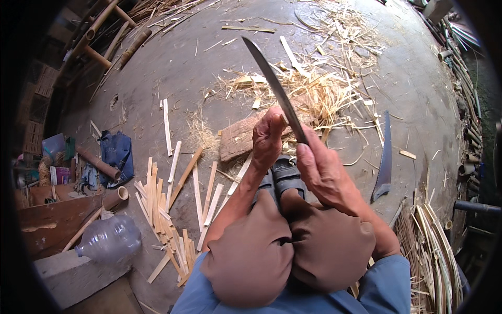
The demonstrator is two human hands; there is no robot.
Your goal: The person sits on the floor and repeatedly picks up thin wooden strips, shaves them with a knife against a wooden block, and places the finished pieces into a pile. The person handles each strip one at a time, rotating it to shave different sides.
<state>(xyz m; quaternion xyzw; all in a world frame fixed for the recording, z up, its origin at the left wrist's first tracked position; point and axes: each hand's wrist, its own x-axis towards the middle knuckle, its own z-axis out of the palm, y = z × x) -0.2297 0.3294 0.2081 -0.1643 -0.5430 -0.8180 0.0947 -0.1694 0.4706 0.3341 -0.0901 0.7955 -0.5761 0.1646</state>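
Head view, sole camera. The knife [277,89], a long, narrow, slightly curved blade, is held above the floor [183,68], in front of the person's knees, tip pointing up and to the left. The right hand [322,167] has its fingers wrapped round the handle end; the handle itself is hidden by the grip. The left hand [266,138] is bent, its fingers apparently pinching a small piece, of which only a pale end [284,120] shows just beside the blade; whether the two touch cannot be determined.

Handling assessment: the knife is judged stiff and moderately heavy, to be held by the handle only, fingers clear of the edge. The small piece is judged light, firm and liable to splinter; a pinch well back from the blade is advised.

Beyond the hands lies a wooden block [238,140], with shavings [332,94] beside it. Pale strips [157,204] lie to the left, a saw [385,152] to the right.
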